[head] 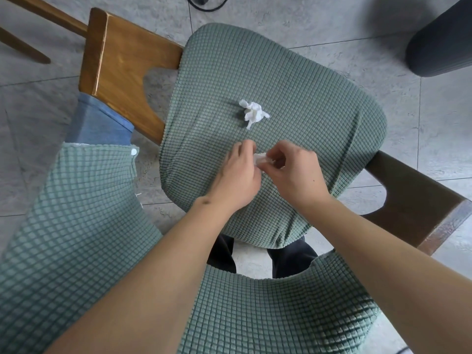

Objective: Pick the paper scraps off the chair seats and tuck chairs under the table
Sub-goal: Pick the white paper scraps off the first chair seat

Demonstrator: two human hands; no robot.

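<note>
Over the green chair seat [293, 80], the right hand [293, 172] pinched one paper scrap [261, 159] beside the loosely curled left hand [238, 175], while another crumpled scrap [253, 112] lay mid-seat and chair-tucking seemingly remained undone.

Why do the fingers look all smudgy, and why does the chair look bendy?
Head view: the left hand fingertips are motion-blurred beside the sharp crumpled paper scrap; the wide-angle lens bows the chair seat edges; soft, even light casts only a faint shadow by the scrap.
</note>
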